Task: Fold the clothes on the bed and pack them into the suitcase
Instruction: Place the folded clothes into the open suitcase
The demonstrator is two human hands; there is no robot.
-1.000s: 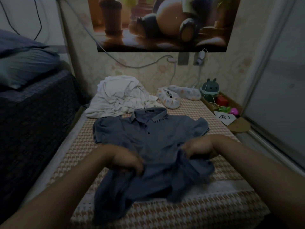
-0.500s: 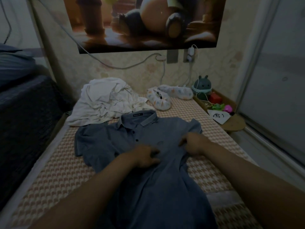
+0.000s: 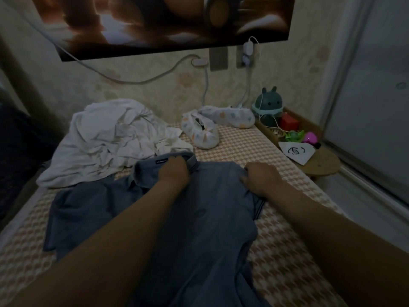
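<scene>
Plain blue-grey polo shirt (image 3: 199,229) with a dark collar label; bed (image 3: 243,147) in tan-and-cream houndstooth check; white garment (image 3: 110,138); white slippers (image 3: 203,131) with pastel orange and blue spots; teal rabbit figure (image 3: 269,103); red block (image 3: 290,124); cream wallpaper (image 3: 155,91) with faint floral motifs.

Blue polo shirt (image 3: 199,229): hem cut off by the view's bottom edge, middle hidden under both forearms, part of its far left side under the edge of the white garment (image 3: 106,140), collar label too small to read. Left hand (image 3: 174,171): fingertips hidden beyond its own knuckles at the collar, so grip or mere press cannot be told; right hand (image 3: 261,178): fingertips buried in bunched cloth nearer the right edge of the bed (image 3: 287,251). Wall poster (image 3: 155,23): blurred, cut off at the top; dark mass (image 3: 17,147) beyond the bed's left edge too dim to identify.
</scene>
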